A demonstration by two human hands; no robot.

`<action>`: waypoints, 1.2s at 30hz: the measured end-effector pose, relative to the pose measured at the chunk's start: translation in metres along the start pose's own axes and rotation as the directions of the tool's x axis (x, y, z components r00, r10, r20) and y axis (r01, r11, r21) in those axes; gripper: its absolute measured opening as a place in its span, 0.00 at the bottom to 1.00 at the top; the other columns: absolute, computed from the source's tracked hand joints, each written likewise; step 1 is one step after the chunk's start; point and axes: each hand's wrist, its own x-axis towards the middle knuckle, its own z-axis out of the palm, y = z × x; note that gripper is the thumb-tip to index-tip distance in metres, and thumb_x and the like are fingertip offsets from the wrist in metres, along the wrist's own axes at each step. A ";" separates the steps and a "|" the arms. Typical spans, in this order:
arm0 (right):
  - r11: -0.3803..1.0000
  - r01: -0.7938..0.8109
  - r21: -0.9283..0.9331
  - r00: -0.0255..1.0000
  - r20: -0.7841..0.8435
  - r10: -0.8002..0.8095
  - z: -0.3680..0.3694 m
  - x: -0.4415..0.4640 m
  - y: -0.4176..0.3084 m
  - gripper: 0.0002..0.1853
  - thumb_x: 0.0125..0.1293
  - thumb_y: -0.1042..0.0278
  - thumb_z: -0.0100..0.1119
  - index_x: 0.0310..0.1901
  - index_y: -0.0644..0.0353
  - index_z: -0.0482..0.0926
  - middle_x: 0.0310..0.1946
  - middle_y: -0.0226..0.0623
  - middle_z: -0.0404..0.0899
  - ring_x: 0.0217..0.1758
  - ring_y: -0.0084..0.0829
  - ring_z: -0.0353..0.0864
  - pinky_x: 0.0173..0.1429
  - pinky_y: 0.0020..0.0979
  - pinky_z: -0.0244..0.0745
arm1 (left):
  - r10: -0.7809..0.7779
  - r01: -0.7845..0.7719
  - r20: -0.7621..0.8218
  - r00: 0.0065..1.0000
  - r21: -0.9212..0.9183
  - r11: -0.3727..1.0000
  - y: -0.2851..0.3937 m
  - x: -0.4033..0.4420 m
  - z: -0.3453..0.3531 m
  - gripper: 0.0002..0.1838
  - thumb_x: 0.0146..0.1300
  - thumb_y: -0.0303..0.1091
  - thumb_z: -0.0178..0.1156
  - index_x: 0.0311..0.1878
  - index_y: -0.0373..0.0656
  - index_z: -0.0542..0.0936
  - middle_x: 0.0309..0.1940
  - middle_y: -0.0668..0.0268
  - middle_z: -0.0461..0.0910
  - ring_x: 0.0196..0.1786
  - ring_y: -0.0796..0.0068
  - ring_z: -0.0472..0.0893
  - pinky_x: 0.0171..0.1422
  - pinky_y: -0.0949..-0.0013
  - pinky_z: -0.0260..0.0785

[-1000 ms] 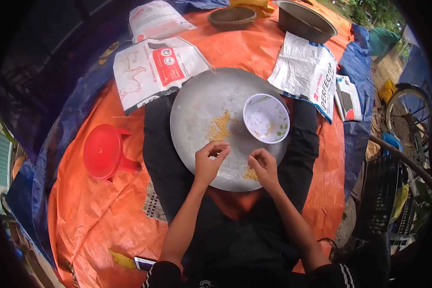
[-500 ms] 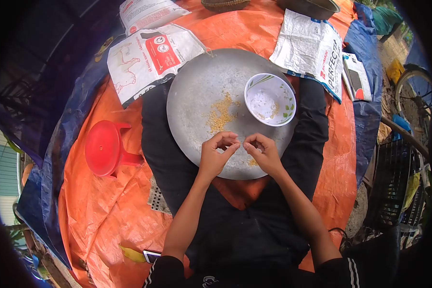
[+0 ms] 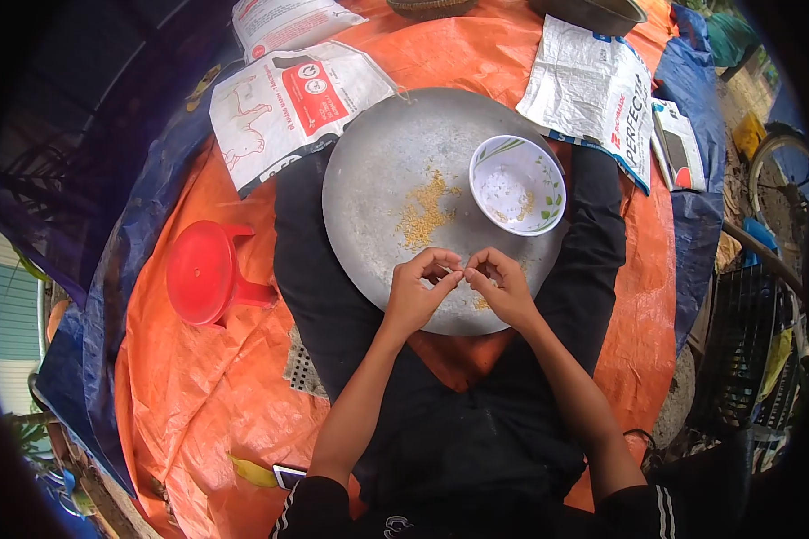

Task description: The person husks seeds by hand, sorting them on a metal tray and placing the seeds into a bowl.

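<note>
Over the near part of a round metal tray [image 3: 368,189], my left hand [image 3: 420,286] and my right hand [image 3: 505,289] meet fingertip to fingertip. Both are pinched closed; whatever sits between the fingers is too small to make out. Just beyond them a patch of small yellow-brown grains [image 3: 424,211] lies loose on the metal, and a few more grains show under my right hand. To the right on the tray stands a white bowl [image 3: 503,184] with green leaf patterns, holding some pale bits and a few yellowish grains.
An orange tarp [image 3: 207,386] covers the ground, with a red plastic stool [image 3: 202,272] at left. Printed sacks [image 3: 288,112] lie by both knees. A phone [image 3: 288,476] and a yellow leaf [image 3: 253,472] are near my left elbow. Baskets [image 3: 431,7] sit at the far edge.
My two hands have come together so that the fingertips touch, where a small gap stood between them before. The whole view has shifted slightly; the bowl and grain patch look unchanged.
</note>
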 end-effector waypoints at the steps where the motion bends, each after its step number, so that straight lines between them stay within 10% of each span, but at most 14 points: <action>1: 1.000 -0.004 0.022 1.000 0.004 0.004 0.000 0.000 0.000 0.04 0.69 0.74 0.61 0.40 0.65 0.77 0.32 0.28 0.80 0.35 0.16 0.76 0.41 0.23 0.72 | -0.001 0.001 -0.002 1.000 0.001 1.000 0.000 0.000 0.000 0.10 0.63 0.23 0.68 0.47 0.39 0.81 0.35 0.68 0.86 0.36 0.82 0.83 0.42 0.77 0.72; 36: 0.983 -0.127 0.133 0.989 0.086 0.116 0.001 0.001 0.002 0.06 0.77 0.71 0.54 0.45 0.66 0.75 0.33 0.29 0.76 0.36 0.19 0.76 0.43 0.23 0.75 | 0.063 -0.053 -0.037 0.997 0.214 0.975 0.003 0.000 0.006 0.05 0.66 0.29 0.65 0.40 0.37 0.83 0.34 0.63 0.85 0.36 0.75 0.83 0.39 0.70 0.73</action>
